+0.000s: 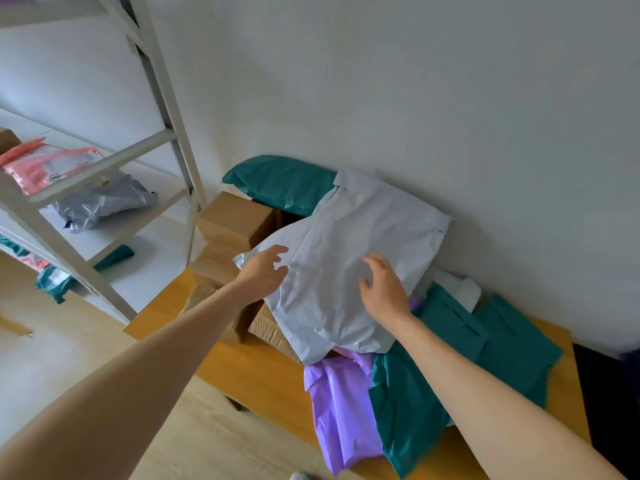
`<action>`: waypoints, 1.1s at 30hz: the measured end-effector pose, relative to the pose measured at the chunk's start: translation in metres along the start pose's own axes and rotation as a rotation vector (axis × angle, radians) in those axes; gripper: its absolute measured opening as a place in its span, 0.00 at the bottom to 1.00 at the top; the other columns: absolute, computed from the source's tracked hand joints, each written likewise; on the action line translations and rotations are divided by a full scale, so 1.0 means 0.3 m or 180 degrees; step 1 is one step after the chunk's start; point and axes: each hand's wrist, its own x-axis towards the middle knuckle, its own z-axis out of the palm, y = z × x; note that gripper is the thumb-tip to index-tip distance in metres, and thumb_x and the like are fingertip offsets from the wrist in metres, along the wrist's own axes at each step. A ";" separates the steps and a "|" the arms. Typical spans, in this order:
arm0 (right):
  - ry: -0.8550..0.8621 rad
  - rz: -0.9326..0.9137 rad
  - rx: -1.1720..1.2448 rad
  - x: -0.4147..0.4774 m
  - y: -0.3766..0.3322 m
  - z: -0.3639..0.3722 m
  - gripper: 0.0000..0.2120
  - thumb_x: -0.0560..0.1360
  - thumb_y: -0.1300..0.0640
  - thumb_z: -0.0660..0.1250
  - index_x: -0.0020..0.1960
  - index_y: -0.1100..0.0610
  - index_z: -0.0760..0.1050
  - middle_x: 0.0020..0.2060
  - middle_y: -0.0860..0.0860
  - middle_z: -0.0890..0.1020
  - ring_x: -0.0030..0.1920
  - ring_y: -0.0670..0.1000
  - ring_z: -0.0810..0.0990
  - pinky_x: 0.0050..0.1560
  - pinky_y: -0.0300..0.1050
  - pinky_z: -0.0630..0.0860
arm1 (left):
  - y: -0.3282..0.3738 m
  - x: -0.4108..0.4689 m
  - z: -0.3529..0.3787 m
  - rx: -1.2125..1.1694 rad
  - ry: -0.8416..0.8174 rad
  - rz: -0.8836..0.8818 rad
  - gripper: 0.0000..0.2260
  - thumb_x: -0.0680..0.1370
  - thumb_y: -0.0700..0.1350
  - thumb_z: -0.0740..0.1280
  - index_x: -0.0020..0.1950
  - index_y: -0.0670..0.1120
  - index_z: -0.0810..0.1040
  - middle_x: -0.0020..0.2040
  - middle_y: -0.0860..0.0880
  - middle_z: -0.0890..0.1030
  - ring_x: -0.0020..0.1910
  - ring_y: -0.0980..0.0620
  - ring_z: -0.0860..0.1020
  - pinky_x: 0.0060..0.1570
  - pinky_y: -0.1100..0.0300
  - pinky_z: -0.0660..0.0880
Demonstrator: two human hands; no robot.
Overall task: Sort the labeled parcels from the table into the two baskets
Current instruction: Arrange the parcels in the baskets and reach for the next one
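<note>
**Both hands open over pale grey parcel on heaped table**

Nearest the camera, two bare forearms reach forward and apart from each other.

Near edge of the yellow-orange wooden table [263, 372]: a crumpled purple plastic mailer bag [341, 410] lies partly over the edge. A teal plastic mailer bag [405, 420] lies just beside it on the right, overlapping it. A second, flatter teal mailer [516, 358] lies further right on the table.

Middle of the table: a large pale grey plastic mailer parcel [346, 258] lies tilted on top of the heap, its lower end over the purple bag, its upper end toward the wall. No label shows on its visible face.

The left hand [265, 271] is at the parcel's left corner, fingers spread and straight. The right hand [384, 289] is palm down over the parcel's middle, fingers loosely bent. Neither hand grips anything. Whether the fingertips touch the plastic cannot be told.

Left of the parcel, brown cardboard boxes [235, 220] are stacked at the table's left end, partly under the parcel. A white soft parcel [460, 285] shows behind the right hand.

Far side: a plump teal parcel [280, 183] rests against the white wall, above the boxes.

Further left stands a white metal shelving rack [166, 98]. One shelf carries a pink mailer [52, 164] and a silver-grey mailer [100, 202].
</note>
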 end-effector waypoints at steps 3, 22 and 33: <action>-0.0035 -0.0051 0.0059 0.032 -0.010 0.014 0.23 0.80 0.62 0.58 0.74 0.59 0.62 0.76 0.53 0.59 0.75 0.52 0.59 0.72 0.46 0.61 | 0.012 0.046 0.008 0.0012 -0.0020 -0.0042 0.18 0.81 0.41 0.62 0.70 0.51 0.70 0.66 0.47 0.74 0.60 0.48 0.76 0.55 0.60 0.75; 0.1008 0.1137 -0.0538 0.192 -0.237 0.212 0.32 0.75 0.41 0.63 0.71 0.59 0.59 0.76 0.61 0.52 0.76 0.59 0.51 0.74 0.54 0.54 | 0.007 0.332 -0.091 0.0056 -0.0410 0.0838 0.21 0.79 0.34 0.54 0.68 0.49 0.73 0.61 0.48 0.78 0.54 0.51 0.76 0.48 0.63 0.73; 0.1063 0.2003 -0.0945 0.269 -0.426 0.370 0.44 0.73 0.38 0.64 0.76 0.61 0.49 0.77 0.62 0.48 0.76 0.63 0.49 0.75 0.57 0.50 | -0.133 0.424 -0.196 0.0003 -0.0869 0.1235 0.19 0.80 0.35 0.55 0.67 0.47 0.74 0.61 0.49 0.78 0.57 0.54 0.74 0.55 0.67 0.68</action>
